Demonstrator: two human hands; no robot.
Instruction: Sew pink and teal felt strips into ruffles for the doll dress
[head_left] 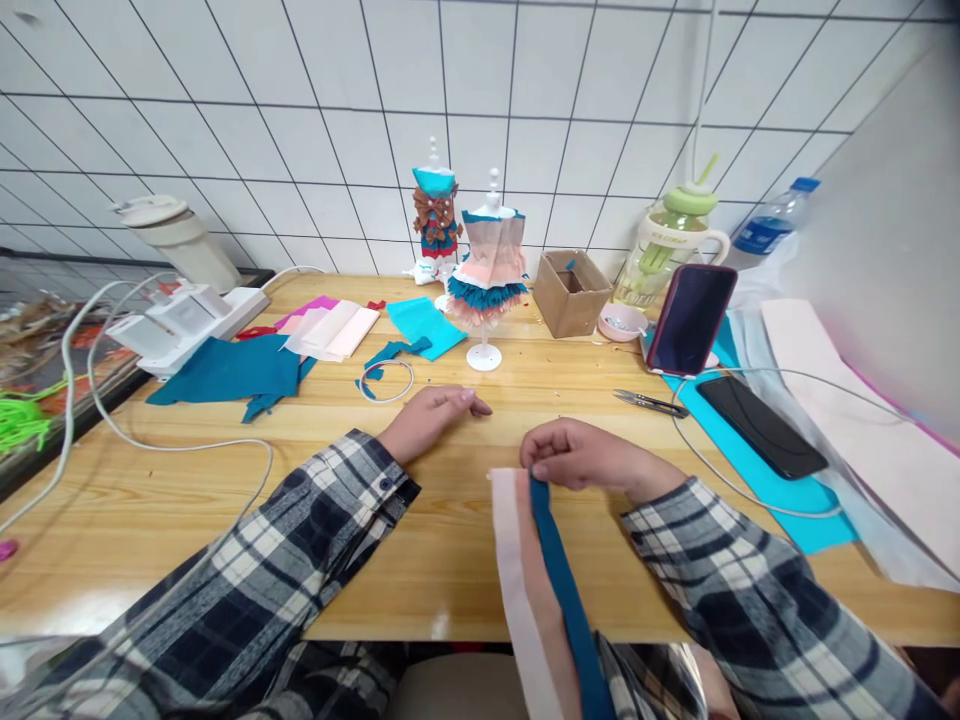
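Note:
My right hand pinches the top end of a narrow teal strip, which looks like crepe paper or thin cloth. Beside it a pale pink and peach strip runs parallel, hanging over the table's front edge. Whether my fingers also touch the peach part I cannot tell. My left hand rests on the wooden table, fingers loosely stretched to the right, with nothing visible in it. Behind the hands stands a small white dress form wearing a frilled peach and teal dress.
A second dressed form stands behind. Teal sheets, a power strip and a cable loop lie left. Rightward are thread snips, a cardboard box, a propped phone, another phone and a jug.

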